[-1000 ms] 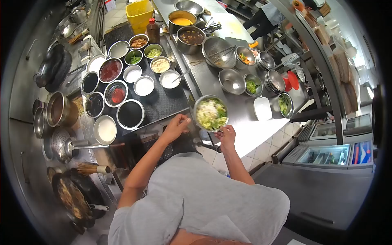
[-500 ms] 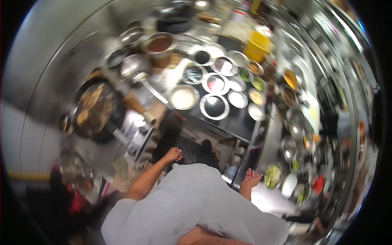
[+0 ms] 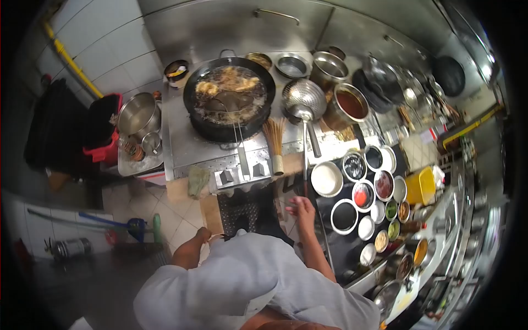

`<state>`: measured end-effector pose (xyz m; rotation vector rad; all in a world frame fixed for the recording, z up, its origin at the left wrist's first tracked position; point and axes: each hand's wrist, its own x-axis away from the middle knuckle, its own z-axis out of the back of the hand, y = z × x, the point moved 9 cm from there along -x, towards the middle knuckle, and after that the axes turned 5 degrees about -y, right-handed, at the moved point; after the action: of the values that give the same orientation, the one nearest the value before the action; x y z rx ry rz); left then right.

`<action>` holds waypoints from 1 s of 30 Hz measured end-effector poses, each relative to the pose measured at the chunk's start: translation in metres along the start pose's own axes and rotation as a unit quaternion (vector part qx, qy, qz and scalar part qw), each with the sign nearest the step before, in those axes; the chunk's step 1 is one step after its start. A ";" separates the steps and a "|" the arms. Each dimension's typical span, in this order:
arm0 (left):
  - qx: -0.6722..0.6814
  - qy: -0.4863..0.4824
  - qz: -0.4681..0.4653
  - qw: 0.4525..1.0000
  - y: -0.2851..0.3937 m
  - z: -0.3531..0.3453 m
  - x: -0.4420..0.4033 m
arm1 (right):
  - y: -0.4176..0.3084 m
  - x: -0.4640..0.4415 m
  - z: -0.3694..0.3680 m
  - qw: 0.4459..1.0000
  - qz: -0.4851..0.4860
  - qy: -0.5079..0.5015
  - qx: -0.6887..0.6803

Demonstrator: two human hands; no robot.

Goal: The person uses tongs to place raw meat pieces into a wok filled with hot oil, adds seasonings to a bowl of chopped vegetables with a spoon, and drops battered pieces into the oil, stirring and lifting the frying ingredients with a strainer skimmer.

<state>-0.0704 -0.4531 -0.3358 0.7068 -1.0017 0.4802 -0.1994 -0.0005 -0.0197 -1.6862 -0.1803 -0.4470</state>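
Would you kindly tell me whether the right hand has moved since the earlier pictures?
Yes: judged against the white-filled bowl, the right hand has left the bowl of greens and moved closer, toward the stove.

There are 2 hands (image 3: 302, 212), 1 bubbling wok (image 3: 190, 99), 2 stove knobs (image 3: 226, 177) and 1 yellow tub (image 3: 421, 187).

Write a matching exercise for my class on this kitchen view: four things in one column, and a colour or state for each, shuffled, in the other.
Things:
1. wok
2. brush
3. cloth
4. tub

Colours or states:
A. bright yellow
B. dull green
C. holds food
D. tan and bristly

Pairs: 1-C, 2-D, 3-B, 4-A
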 end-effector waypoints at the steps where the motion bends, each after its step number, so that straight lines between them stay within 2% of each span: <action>1: 0.025 0.011 0.030 0.999 -0.016 0.002 0.001 | -0.004 -0.019 -0.021 0.998 -0.007 -0.058 0.012; 3: 0.065 0.031 0.070 0.995 -0.034 -0.007 0.011 | -0.017 -0.047 -0.070 0.985 -0.031 -0.170 0.012; 5: 0.148 0.100 0.093 0.980 -0.042 -0.007 0.018 | -0.020 -0.072 -0.111 0.967 -0.057 -0.247 0.004; 7: 0.196 0.096 0.100 0.971 -0.040 -0.016 0.020 | -0.033 -0.083 -0.149 0.951 -0.109 -0.289 -0.006; 9: 0.323 0.111 0.112 0.933 -0.027 -0.025 0.023 | -0.032 -0.098 -0.179 0.937 -0.156 -0.311 -0.027; 10: 0.203 0.125 0.006 0.971 -0.023 -0.021 0.004 | -0.043 -0.100 -0.192 0.934 -0.158 -0.319 -0.027; 11: 0.078 0.161 -0.094 0.979 0.015 -0.004 0.023 | -0.061 -0.095 -0.204 0.924 -0.172 -0.335 -0.066; 12: 0.067 0.185 -0.093 0.976 0.009 -0.005 0.012 | -0.070 -0.092 -0.213 0.913 -0.186 -0.348 -0.105; 14: 0.228 0.223 0.036 0.947 0.002 -0.005 0.016 | -0.050 -0.112 -0.218 0.914 -0.177 -0.352 -0.092; 16: 0.260 0.260 0.050 0.929 0.011 -0.006 0.022 | -0.051 -0.125 -0.220 0.916 -0.158 -0.362 -0.074; 17: 0.263 0.271 0.053 0.924 0.017 -0.002 0.025 | -0.061 -0.132 -0.208 0.938 -0.130 -0.320 -0.021; 19: 0.296 0.216 0.083 0.927 0.034 -0.010 0.046 | -0.064 -0.150 -0.186 0.965 -0.071 -0.246 0.048; 20: 0.052 0.211 -0.019 0.976 0.020 -0.019 0.004 | -0.074 -0.152 -0.182 0.965 -0.050 -0.244 0.086; 21: -0.021 0.203 0.009 0.979 0.017 -0.025 -0.002 | -0.083 -0.153 -0.178 0.963 -0.029 -0.239 0.122; 23: 0.120 0.159 0.113 0.973 0.018 -0.022 0.027 | -0.084 -0.164 -0.171 0.960 -0.004 -0.238 0.148; 27: 0.020 0.117 0.059 0.991 0.012 -0.011 0.002 | -0.077 -0.184 -0.175 0.940 0.069 -0.244 0.230; 29: 0.156 0.239 0.005 0.958 0.038 0.040 0.043 | -0.088 -0.181 -0.183 0.942 0.061 -0.242 0.225; 30: 0.156 0.238 0.001 0.959 0.065 0.065 0.074 | -0.091 -0.181 -0.184 0.942 0.043 -0.240 0.229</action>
<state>-0.1168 -0.4524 -0.2279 0.8198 -0.4766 0.7791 -0.4328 -0.1404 0.0124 -1.3074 -0.5246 0.0833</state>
